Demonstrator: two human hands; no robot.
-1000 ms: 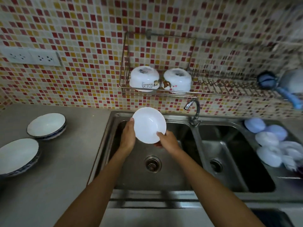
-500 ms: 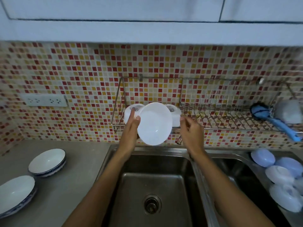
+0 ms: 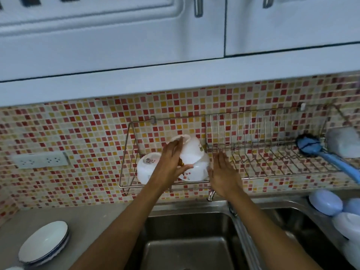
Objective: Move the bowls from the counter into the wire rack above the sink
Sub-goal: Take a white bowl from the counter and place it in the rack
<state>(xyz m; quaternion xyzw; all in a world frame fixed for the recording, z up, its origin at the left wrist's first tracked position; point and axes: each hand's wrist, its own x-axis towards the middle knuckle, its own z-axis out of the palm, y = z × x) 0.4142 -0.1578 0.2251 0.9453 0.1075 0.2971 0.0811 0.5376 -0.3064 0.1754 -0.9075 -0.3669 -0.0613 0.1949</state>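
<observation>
My left hand [image 3: 171, 160] grips a white bowl [image 3: 191, 152], tilted upside down inside the left end of the wire rack [image 3: 272, 172]. The bowl rests over another white bowl with a small flower print [image 3: 194, 173]. A third white bowl [image 3: 146, 168] lies on its side to the left of them in the rack. My right hand [image 3: 222, 172] is open, fingers spread, just right of the bowls and holding nothing. On the grey counter [image 3: 97, 227] at the lower left sits a blue-rimmed white bowl [image 3: 43, 243].
A blue dish brush [image 3: 315, 151] and a pale sponge [image 3: 342, 142] lie at the rack's right end. Below is a double steel sink [image 3: 187, 246] with a tap [image 3: 211, 194]. Blue and white lids or bowls [image 3: 331, 207] pile at the right. Cabinets hang overhead.
My left hand has lifted the white bowl from over the sink into the rack and turned it upside down. My right hand let go and hovers beside it. The view tilted upward.
</observation>
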